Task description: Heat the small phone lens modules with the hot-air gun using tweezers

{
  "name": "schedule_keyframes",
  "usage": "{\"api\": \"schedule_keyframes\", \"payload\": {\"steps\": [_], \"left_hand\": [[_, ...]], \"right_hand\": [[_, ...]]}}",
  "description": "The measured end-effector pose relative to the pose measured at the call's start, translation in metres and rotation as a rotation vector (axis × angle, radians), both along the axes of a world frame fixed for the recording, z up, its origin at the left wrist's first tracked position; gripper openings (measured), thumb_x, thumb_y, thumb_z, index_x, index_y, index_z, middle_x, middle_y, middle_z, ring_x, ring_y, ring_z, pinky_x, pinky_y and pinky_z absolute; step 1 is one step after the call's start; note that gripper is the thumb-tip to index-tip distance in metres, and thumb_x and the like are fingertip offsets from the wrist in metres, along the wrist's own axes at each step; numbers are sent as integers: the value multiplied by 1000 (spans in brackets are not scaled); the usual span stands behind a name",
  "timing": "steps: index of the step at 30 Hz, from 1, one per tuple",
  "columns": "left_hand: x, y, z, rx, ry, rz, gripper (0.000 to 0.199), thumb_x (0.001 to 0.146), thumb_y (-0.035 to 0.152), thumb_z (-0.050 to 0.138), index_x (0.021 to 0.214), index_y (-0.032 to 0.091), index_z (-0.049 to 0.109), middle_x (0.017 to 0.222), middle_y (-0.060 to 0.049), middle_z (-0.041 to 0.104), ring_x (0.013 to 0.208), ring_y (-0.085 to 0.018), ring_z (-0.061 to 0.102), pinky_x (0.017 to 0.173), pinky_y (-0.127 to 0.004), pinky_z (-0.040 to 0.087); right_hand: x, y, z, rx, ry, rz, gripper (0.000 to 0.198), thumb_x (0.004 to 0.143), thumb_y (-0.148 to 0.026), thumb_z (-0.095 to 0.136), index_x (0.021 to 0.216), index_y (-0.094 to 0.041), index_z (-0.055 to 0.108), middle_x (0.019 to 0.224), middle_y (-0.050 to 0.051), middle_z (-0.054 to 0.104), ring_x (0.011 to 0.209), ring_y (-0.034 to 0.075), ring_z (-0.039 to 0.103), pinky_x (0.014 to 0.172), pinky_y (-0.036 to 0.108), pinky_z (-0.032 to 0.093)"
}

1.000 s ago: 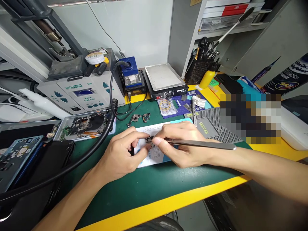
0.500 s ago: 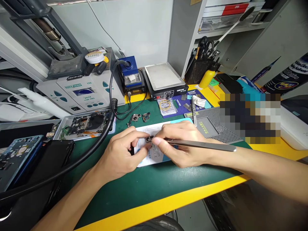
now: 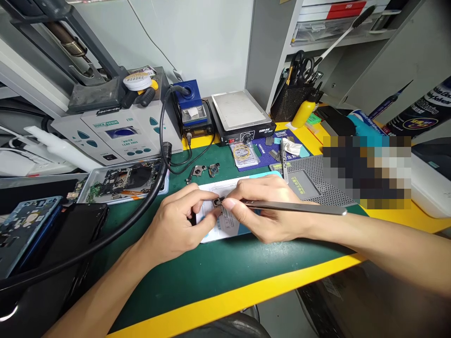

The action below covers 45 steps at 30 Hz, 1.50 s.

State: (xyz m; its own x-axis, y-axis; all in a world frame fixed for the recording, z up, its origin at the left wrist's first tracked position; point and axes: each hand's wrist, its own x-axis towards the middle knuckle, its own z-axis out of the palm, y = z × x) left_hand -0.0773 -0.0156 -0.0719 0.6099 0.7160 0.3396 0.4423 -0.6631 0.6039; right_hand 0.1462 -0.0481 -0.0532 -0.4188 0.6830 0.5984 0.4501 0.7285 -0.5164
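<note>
My left hand [image 3: 179,219] steadies a small dark phone camera module [image 3: 216,203] between thumb and index fingertips. My right hand [image 3: 268,206] grips metal tweezers [image 3: 303,207], whose back end points right over my wrist. Their tips meet the module, partly hidden by my right thumb. Beneath both hands lies a flat white and light-blue card or box [image 3: 225,230] with printing. Just behind it, two more small camera parts rest on the green mat [image 3: 197,281], one with a grey frame [image 3: 198,171] and one with a bluish lens [image 3: 213,170].
A hot-air station [image 3: 123,134] stands back left, its thick black hose [image 3: 141,213] crossing the left side. Opened phones [image 3: 123,180] lie beneath it. A heating plate [image 3: 241,112] stands at the back. Right are a perforated grey mat [image 3: 317,164] and yellow bottle [image 3: 305,112].
My left thumb and fingertips have shifted very slightly around the module, and more of its face shows. The tweezers stay in my right hand, almost still.
</note>
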Motion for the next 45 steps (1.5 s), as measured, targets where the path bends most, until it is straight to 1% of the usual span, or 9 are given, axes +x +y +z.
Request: {"api": "schedule_keyframes", "payload": {"steps": [3,8,13,18,29,34,38,42,45], "left_hand": [[0,0,0,6,-3,0,15,88,16,67,103,19,71,73,4,45,64,-8,42,58,-23,36],[0,0,0,8,-6,1,14,88,16,67,101,19,71,72,4,45,63,-7,43,59,-23,37],[1,1,0,35,30,3,14,88,18,67,101,18,72,72,4,45,62,-7,42,59,-23,37],[0,2,0,65,33,-3,13,88,16,68,100,17,71,72,4,45,63,-7,42,60,-23,37],[0,1,1,57,44,3,12,88,16,67,100,17,71,72,4,44,63,-7,42,60,-23,37],[-2,1,1,56,47,3,13,88,16,67,101,17,71,73,4,45,63,-7,42,60,-22,37],[-1,2,1,50,43,5,13,87,17,67,100,18,71,73,4,45,63,-7,43,60,-23,38],[-1,1,2,47,41,1,13,87,16,67,99,18,71,72,4,45,62,-7,43,59,-23,38],[-1,1,2,52,36,1,12,87,17,67,99,18,71,72,4,45,62,-7,43,59,-23,38]], "right_hand": [[0,0,-1,-8,-2,-13,25,98,-19,58,76,-13,69,63,1,64,57,9,53,57,23,40],[1,0,-2,-4,15,-9,26,98,-19,58,74,-13,66,62,-1,59,56,8,47,56,23,37],[0,0,2,-2,-1,-6,27,98,-20,59,73,-13,66,61,-1,63,56,7,51,56,21,37],[1,1,6,-29,-36,-16,28,99,-22,57,75,-12,68,60,0,65,54,7,53,55,20,39],[1,1,8,-8,-24,2,26,98,-18,59,75,-10,70,61,1,66,55,6,55,55,19,39],[1,1,8,15,-30,-16,27,97,-18,59,72,-10,68,58,-1,62,52,6,49,53,19,37],[1,1,7,32,-18,-6,25,97,-18,59,73,-12,67,61,-1,63,54,6,50,54,19,38],[0,2,7,50,-15,-8,23,96,-16,61,73,-12,66,59,-3,60,51,5,46,52,20,35],[0,2,8,40,-16,-7,23,96,-16,61,74,-12,67,59,-3,60,52,6,47,52,20,36]]}}
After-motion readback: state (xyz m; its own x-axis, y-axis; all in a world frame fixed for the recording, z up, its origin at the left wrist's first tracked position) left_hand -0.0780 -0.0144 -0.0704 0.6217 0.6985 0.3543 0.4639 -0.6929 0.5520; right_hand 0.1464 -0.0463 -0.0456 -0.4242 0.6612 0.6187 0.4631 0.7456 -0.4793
